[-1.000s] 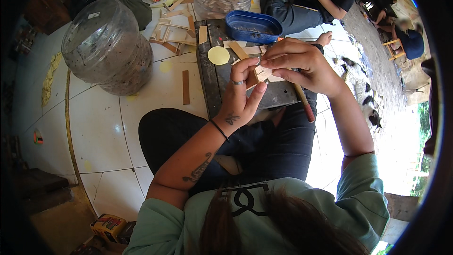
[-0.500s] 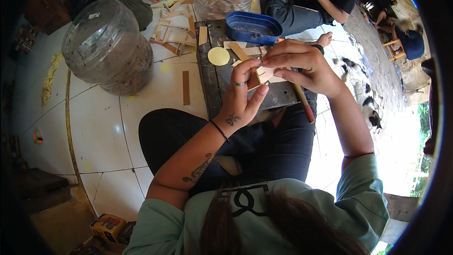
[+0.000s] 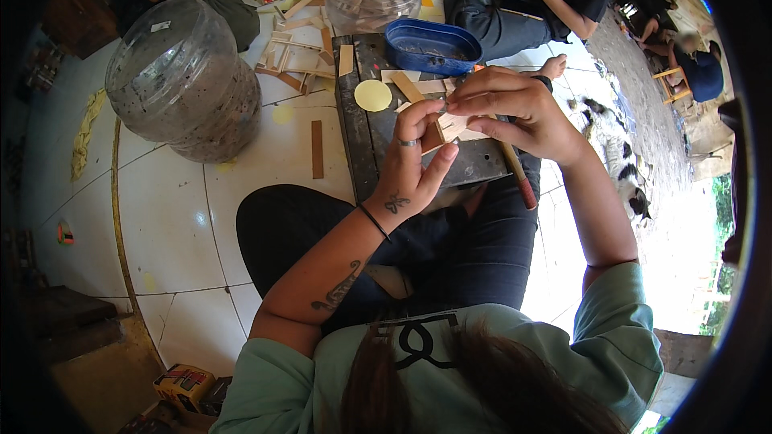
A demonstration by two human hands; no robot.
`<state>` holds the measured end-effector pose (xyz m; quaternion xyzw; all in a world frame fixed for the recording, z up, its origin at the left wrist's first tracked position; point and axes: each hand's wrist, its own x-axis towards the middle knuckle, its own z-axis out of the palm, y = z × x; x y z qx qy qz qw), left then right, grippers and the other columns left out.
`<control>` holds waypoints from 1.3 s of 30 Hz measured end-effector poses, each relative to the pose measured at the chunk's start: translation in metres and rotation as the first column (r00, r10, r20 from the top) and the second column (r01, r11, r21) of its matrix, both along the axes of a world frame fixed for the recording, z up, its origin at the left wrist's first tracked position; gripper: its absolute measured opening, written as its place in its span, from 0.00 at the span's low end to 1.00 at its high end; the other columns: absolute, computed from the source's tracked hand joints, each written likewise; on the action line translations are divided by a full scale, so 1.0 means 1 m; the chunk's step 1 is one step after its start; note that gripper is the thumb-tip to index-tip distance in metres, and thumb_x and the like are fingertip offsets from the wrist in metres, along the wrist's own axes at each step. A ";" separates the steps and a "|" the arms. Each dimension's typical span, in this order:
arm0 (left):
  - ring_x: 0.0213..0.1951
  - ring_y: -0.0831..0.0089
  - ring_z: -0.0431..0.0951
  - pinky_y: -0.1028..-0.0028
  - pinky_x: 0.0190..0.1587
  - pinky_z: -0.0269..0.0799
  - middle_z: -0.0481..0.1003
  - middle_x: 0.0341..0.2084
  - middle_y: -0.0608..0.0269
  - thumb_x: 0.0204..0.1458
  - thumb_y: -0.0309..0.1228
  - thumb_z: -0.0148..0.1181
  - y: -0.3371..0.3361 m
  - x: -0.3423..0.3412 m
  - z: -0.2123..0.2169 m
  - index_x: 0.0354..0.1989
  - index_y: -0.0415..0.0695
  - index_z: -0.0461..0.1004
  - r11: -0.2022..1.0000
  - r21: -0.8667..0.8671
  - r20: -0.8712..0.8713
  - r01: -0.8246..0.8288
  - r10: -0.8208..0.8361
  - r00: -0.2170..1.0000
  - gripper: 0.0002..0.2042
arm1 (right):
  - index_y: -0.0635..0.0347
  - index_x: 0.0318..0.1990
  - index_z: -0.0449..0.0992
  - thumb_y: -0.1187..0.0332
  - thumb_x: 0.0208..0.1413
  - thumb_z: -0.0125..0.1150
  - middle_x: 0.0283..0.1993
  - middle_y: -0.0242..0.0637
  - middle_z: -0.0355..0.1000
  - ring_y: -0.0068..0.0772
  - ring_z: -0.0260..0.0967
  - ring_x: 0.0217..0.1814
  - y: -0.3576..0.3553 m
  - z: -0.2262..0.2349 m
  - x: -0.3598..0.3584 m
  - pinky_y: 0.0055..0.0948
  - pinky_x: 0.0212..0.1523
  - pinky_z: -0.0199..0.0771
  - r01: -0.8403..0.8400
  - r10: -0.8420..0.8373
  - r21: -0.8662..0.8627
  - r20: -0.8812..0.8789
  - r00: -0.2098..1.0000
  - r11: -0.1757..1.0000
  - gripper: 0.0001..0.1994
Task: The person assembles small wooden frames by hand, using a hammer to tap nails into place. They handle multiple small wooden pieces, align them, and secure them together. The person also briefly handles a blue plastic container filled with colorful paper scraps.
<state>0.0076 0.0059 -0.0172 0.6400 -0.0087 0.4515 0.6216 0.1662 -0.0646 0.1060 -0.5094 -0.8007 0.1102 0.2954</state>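
A small pale wooden piece (image 3: 455,126) is pinched between my two hands, above the dark low bench (image 3: 366,133). My left hand (image 3: 408,162) grips its left side, with the index finger on top and the thumb below. From the right, my right hand (image 3: 527,112) closes its fingers over the upper edge, partly covering the piece. Whether anything smaller sits between the fingertips, I cannot tell. Beneath my right hand, a wooden handle with a reddish end (image 3: 519,177) slants over the bench's edge; its other end is hidden. Thin wood strips (image 3: 408,87) and a yellow disc (image 3: 372,96) lie on the bench.
A blue oval tub (image 3: 432,46) stands at the bench's far end. Big clear plastic containers (image 3: 183,80) sit to the left and beyond. Wood offcuts (image 3: 297,52) and a brown strip (image 3: 317,149) lie on the tiles. Two people sit opposite; a cat (image 3: 619,153) lies at right.
A person's arm at the upper left now reaches in toward the far clear container, which has shifted left. The person opposite at right has a lowered hand. My hands stay nearly still.
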 end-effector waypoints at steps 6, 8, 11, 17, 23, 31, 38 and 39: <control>0.48 0.64 0.71 0.69 0.51 0.66 0.66 0.46 0.51 0.57 0.33 0.53 0.000 0.001 -0.004 0.56 0.39 0.56 1.000 -0.007 -0.020 -0.025 0.025 0.999 0.22 | 0.61 0.42 0.78 0.74 0.46 0.64 0.43 0.40 0.74 0.39 0.71 0.47 0.000 0.000 0.000 0.35 0.49 0.68 0.000 0.000 0.004 0.005 1.000 1.000 0.13; 0.48 0.63 0.70 0.68 0.51 0.65 0.65 0.46 0.51 0.57 0.32 0.53 0.001 0.001 -0.006 0.56 0.39 0.57 0.999 0.022 -0.047 -0.047 0.048 0.998 0.21 | 0.61 0.42 0.78 0.74 0.46 0.64 0.42 0.39 0.74 0.39 0.71 0.47 0.001 0.001 -0.001 0.35 0.49 0.68 -0.004 0.004 0.003 0.002 1.000 1.000 0.13; 0.49 0.62 0.69 0.67 0.51 0.65 0.65 0.47 0.51 0.57 0.32 0.54 0.001 0.001 -0.006 0.56 0.40 0.57 0.997 0.046 -0.076 -0.069 0.073 0.994 0.21 | 0.60 0.42 0.78 0.73 0.46 0.64 0.42 0.39 0.74 0.39 0.71 0.47 0.001 0.004 -0.002 0.35 0.48 0.68 -0.023 0.022 0.016 0.049 0.999 1.000 0.13; 0.47 0.62 0.69 0.67 0.51 0.64 0.64 0.47 0.50 0.57 0.34 0.54 -0.006 0.003 -0.005 0.57 0.40 0.55 0.997 -0.079 -0.006 -0.004 0.004 1.000 0.23 | 0.61 0.42 0.78 0.73 0.46 0.64 0.43 0.39 0.74 0.38 0.70 0.47 0.002 0.006 0.000 0.35 0.48 0.68 -0.010 0.011 -0.026 0.030 0.999 1.000 0.13; 0.46 0.62 0.68 0.66 0.51 0.64 0.63 0.47 0.50 0.57 0.36 0.54 -0.002 0.003 -0.011 0.57 0.40 0.55 0.995 0.044 -0.086 -0.085 0.089 0.992 0.24 | 0.61 0.41 0.79 0.74 0.47 0.63 0.42 0.39 0.74 0.39 0.71 0.47 0.000 0.000 0.001 0.34 0.48 0.68 0.007 -0.007 -0.016 -0.036 0.999 1.000 0.11; 0.46 0.59 0.67 0.65 0.51 0.62 0.64 0.45 0.51 0.57 0.37 0.53 -0.003 0.003 -0.012 0.56 0.41 0.57 0.995 0.046 -0.093 -0.084 0.088 0.992 0.22 | 0.60 0.42 0.79 0.74 0.48 0.63 0.42 0.39 0.74 0.38 0.71 0.46 0.000 0.000 0.001 0.34 0.48 0.68 -0.003 0.002 -0.008 -0.013 1.000 1.000 0.12; 0.42 0.60 0.66 0.66 0.48 0.63 0.65 0.41 0.52 0.57 0.35 0.53 -0.006 0.005 -0.014 0.55 0.41 0.60 0.990 0.043 -0.059 -0.136 0.139 0.989 0.20 | 0.61 0.41 0.78 0.74 0.48 0.63 0.41 0.39 0.74 0.39 0.71 0.47 -0.001 0.001 0.001 0.34 0.48 0.68 -0.008 0.008 -0.027 0.001 1.000 1.000 0.11; 0.41 0.61 0.66 0.66 0.47 0.63 0.65 0.40 0.52 0.57 0.34 0.53 -0.007 0.006 -0.013 0.54 0.41 0.60 0.988 0.045 -0.053 -0.147 0.149 0.987 0.19 | 0.61 0.42 0.77 0.74 0.48 0.63 0.42 0.39 0.74 0.39 0.71 0.47 -0.001 0.001 0.000 0.34 0.48 0.68 0.003 -0.003 -0.035 0.004 1.000 0.999 0.12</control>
